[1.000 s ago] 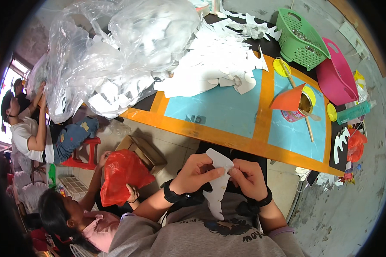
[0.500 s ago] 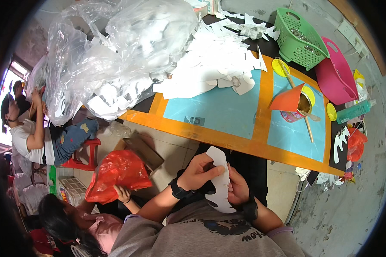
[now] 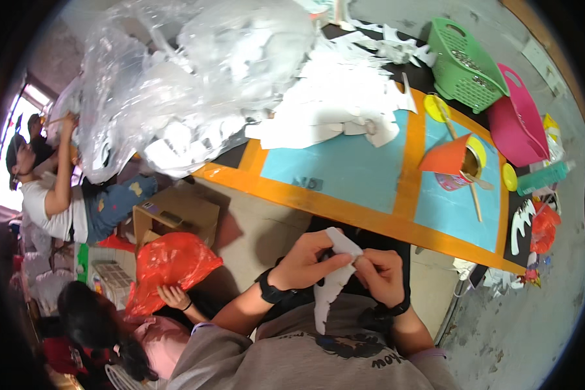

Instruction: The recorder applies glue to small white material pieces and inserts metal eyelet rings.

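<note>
In front of my chest, over my lap, I hold a white cut-out piece [image 3: 331, 292], thin and stiff like card or foam sheet, with a notched edge. My left hand [image 3: 309, 261] pinches its upper part between thumb and fingers. My right hand [image 3: 382, 273] is closed at its upper right edge, fingertips pressed together there. The piece hangs down tilted, narrowing to a tip near my shirt. Beyond my hands, a heap of similar white pieces [image 3: 331, 91] lies on the table [image 3: 344, 175], which has blue panels and orange tape.
A big clear plastic bag [image 3: 195, 71] of white pieces covers the table's left. At right stand an orange-and-pink tub [image 3: 445, 156] with a brush, a green basket [image 3: 465, 65], a pink basket [image 3: 517, 123] and a green bottle [image 3: 543, 179]. Someone holds a red bag [image 3: 175, 263] beside me.
The white piece has turned in my hands, now showing narrower. My right hand has shifted up to its top right edge. The red bag has moved down, uncovering more of a cardboard box.
</note>
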`<state>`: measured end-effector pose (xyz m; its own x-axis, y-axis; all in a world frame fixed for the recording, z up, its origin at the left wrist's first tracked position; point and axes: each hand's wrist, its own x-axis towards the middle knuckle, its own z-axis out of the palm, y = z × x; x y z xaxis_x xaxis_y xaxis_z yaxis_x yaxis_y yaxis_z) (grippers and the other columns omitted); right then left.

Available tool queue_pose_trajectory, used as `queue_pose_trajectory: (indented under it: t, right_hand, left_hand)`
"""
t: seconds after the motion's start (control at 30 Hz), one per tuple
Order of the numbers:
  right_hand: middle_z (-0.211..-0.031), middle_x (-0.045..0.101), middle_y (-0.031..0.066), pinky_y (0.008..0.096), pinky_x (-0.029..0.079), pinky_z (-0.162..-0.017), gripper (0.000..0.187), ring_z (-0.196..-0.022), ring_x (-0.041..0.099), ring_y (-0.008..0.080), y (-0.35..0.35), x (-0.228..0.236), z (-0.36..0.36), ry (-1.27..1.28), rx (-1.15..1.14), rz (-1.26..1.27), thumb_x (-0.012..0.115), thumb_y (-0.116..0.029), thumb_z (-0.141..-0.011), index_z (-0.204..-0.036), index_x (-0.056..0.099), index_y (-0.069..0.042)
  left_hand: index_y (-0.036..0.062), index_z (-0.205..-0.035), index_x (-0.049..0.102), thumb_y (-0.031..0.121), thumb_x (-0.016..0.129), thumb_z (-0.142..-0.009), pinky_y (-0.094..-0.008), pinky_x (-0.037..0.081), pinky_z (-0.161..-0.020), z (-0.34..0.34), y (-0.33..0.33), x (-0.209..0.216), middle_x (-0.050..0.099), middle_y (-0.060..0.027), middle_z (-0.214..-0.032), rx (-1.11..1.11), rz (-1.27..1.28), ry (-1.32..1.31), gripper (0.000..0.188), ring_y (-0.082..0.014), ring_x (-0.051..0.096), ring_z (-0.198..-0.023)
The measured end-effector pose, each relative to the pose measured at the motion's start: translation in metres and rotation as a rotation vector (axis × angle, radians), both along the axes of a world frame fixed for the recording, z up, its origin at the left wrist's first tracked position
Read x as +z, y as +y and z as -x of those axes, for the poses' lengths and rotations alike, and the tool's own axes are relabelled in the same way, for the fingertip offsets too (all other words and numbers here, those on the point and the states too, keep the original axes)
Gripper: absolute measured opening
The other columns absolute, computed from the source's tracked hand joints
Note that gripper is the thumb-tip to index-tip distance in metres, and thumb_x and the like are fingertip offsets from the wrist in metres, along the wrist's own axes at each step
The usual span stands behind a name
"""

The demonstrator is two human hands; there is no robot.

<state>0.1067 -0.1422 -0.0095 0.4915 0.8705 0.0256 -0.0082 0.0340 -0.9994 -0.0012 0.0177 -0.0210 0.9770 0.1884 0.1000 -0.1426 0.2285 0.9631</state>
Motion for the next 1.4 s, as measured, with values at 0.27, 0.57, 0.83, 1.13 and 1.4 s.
queue_pose_trajectory:
  t: [0.27, 0.57, 0.83, 1.13, 1.4]
  right_hand:
    - [-0.055, 0.051, 0.0012, 0.0219, 0.028, -0.041, 0.035, -0.044, 0.042, 0.0056, -0.018, -0.028, 0.007, 0.327, -0.025, -0.096, 0.058, -0.023, -0.097, -0.073, 0.057, 0.001]
    - [-0.059, 0.044, -0.0014, 0.0208, 0.030, -0.043, 0.029, -0.047, 0.036, 0.0055, 0.002, -0.050, 0.021, 0.895, 0.094, -0.242, 0.053, -0.029, -0.100, -0.091, 0.057, -0.002]
    - [-0.060, 0.047, -0.0013, 0.0210, 0.032, -0.043, 0.029, -0.049, 0.036, 0.0038, 0.018, -0.030, 0.020, 0.572, -0.148, -0.034, 0.054, -0.020, -0.101, -0.084, 0.063, 0.002]
    - [-0.061, 0.051, -0.0007, 0.0203, 0.033, -0.047, 0.030, -0.051, 0.042, 0.0039, 0.011, -0.016, 0.022, 0.400, -0.151, -0.048, 0.052, -0.019, -0.102, -0.088, 0.065, 0.005]
    - [-0.073, 0.056, 0.0014, 0.0195, 0.039, -0.049, 0.021, -0.056, 0.047, 0.0047, 0.001, -0.002, 0.019, 0.512, -0.079, 0.072, 0.057, -0.013, -0.097, -0.108, 0.066, 0.002]
  left_hand:
    - [-0.0015, -0.105, 0.063, 0.012, 0.060, -0.096, -0.0228, 0.048, -0.072, 0.004, -0.015, -0.003, 0.064, -0.0018, -0.092, -0.053, 0.223, 0.077, 0.017, -0.0059, 0.058, -0.083]
    - [-0.0004, -0.105, 0.064, 0.011, 0.060, -0.094, -0.0220, 0.049, -0.069, 0.002, -0.011, -0.038, 0.066, -0.0020, -0.091, -0.054, 0.466, 0.178, 0.016, -0.0062, 0.060, -0.080]
    - [0.0006, -0.093, 0.060, 0.026, 0.045, -0.104, -0.0228, 0.040, -0.074, 0.005, 0.016, -0.023, 0.057, 0.0011, -0.087, 0.157, 0.099, 0.225, 0.031, -0.0065, 0.049, -0.081]
    - [0.0027, -0.119, 0.055, 0.004, 0.071, -0.080, -0.0356, 0.045, -0.094, 0.019, -0.003, 0.032, 0.057, -0.0119, -0.122, 0.423, -0.855, 0.033, 0.042, -0.0262, 0.059, -0.106]
    - [0.0006, -0.100, 0.069, -0.011, 0.063, -0.072, -0.0376, 0.054, -0.085, 0.032, 0.000, 0.028, 0.070, -0.0129, -0.098, 0.446, -0.929, -0.034, 0.031, -0.0328, 0.067, -0.089]
